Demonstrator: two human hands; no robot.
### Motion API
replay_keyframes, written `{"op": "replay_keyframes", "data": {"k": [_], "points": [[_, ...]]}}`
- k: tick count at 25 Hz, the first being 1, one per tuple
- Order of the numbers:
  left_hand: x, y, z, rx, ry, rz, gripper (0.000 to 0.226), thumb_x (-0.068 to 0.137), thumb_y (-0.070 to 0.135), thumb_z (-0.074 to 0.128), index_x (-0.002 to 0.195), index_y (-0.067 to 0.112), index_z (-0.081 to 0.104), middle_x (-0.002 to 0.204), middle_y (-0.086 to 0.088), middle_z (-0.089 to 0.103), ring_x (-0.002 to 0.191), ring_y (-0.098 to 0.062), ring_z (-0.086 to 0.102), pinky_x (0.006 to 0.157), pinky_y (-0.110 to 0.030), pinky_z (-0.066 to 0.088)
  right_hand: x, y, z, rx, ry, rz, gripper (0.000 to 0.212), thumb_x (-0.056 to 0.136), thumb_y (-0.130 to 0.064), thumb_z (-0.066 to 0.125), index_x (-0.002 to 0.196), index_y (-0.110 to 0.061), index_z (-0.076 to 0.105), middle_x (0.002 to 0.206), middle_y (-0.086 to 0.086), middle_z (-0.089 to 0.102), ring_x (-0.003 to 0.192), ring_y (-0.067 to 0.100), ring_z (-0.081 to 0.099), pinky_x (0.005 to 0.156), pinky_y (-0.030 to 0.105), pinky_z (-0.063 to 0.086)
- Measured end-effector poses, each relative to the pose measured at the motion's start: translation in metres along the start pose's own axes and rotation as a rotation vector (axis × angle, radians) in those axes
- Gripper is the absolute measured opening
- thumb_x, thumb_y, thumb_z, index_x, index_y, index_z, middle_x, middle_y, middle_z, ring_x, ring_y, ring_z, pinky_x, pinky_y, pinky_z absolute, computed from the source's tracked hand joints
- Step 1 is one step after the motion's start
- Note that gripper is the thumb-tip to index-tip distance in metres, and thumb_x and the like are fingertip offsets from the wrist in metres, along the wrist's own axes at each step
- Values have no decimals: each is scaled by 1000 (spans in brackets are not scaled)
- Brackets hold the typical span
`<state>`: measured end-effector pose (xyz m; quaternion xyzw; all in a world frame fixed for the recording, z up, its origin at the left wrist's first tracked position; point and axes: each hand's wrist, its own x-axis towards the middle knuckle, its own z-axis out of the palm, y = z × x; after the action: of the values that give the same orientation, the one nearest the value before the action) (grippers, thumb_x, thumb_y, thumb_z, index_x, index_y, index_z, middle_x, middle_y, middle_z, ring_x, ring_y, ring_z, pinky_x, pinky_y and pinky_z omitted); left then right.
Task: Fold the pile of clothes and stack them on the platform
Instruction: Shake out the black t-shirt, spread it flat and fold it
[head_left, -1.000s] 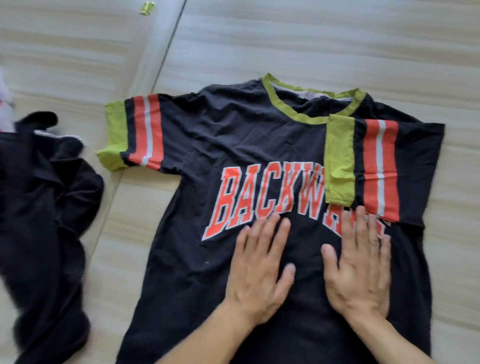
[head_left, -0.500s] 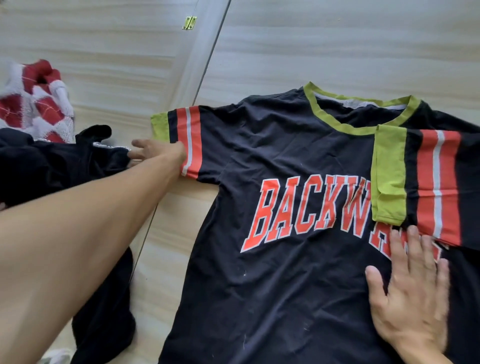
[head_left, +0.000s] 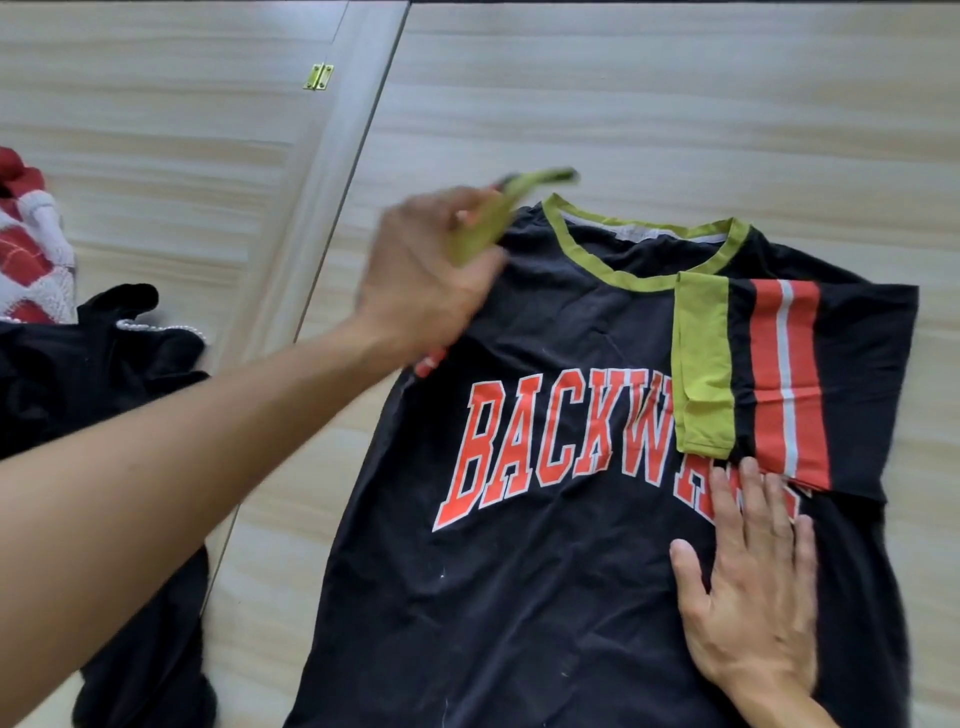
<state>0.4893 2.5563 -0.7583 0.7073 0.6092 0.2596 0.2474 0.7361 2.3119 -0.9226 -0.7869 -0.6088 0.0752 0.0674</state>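
A black T-shirt (head_left: 545, 597) with orange block letters and a green collar lies face up on the light wooden platform (head_left: 649, 104). Its right sleeve (head_left: 753, 374), striped orange and white with a green cuff, is folded in across the chest. My left hand (head_left: 431, 275) grips the green cuff of the left sleeve (head_left: 498, 218) and holds it lifted near the shoulder, blurred by motion. My right hand (head_left: 753, 587) lies flat on the shirt just below the folded sleeve, fingers straight.
A crumpled black garment (head_left: 88, 395) lies at the left, with a red and white knit piece (head_left: 31, 260) behind it. A seam with a brass hinge (head_left: 318, 77) splits the platform to the left of the shirt.
My left hand has taken hold of the left sleeve's cuff and lifted it up and inward towards the collar. My right hand stays pressed flat on the shirt.
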Motion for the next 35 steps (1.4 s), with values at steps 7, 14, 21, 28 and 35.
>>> {"op": "replay_keyframes", "data": {"k": [7, 14, 21, 28, 35], "points": [[-45, -57, 94, 411, -352, 160, 70, 99, 52, 36, 161, 24, 20, 168, -6, 17, 156, -27, 10, 125, -50, 18, -2, -1, 2, -5, 4, 7, 77, 92, -48, 34, 159, -13, 24, 169, 7, 13, 156, 25, 10, 124, 53, 15], [-65, -99, 121, 665, -253, 151, 82, 95, 69, 21, 162, 28, 1, 171, 1, -7, 157, -23, -10, 125, -55, 3, -1, -3, -4, 49, -2, -21, 77, 91, -49, 37, 159, -15, 24, 169, 4, 14, 156, 24, 13, 124, 52, 14], [-63, -106, 127, 658, -218, 178, 81, 95, 72, 17, 162, 29, 0, 171, 3, -6, 157, -19, -10, 126, -53, 1, 146, -6, -65, 253, 331, -22, 66, 87, -21, 57, 150, -12, 39, 153, 12, 39, 144, 28, 33, 119, 55, 24], [-65, -108, 124, 636, -208, 187, 77, 96, 69, 0, 162, 30, 1, 171, 5, -6, 157, -18, -10, 126, -52, 1, 239, 48, -11, -9, 17, -19, 83, 87, -52, 24, 162, -21, 5, 170, 7, 2, 157, 23, -3, 125, 53, -5], [39, -75, 111, 767, -76, 242, 58, 100, 47, 35, 148, 14, 37, 157, -15, 31, 148, -38, 23, 120, -51, 19, 235, 43, -15, 144, 200, -65, 74, 84, -40, 37, 153, -13, 33, 150, 10, 45, 142, 28, 36, 125, 49, 12]]}}
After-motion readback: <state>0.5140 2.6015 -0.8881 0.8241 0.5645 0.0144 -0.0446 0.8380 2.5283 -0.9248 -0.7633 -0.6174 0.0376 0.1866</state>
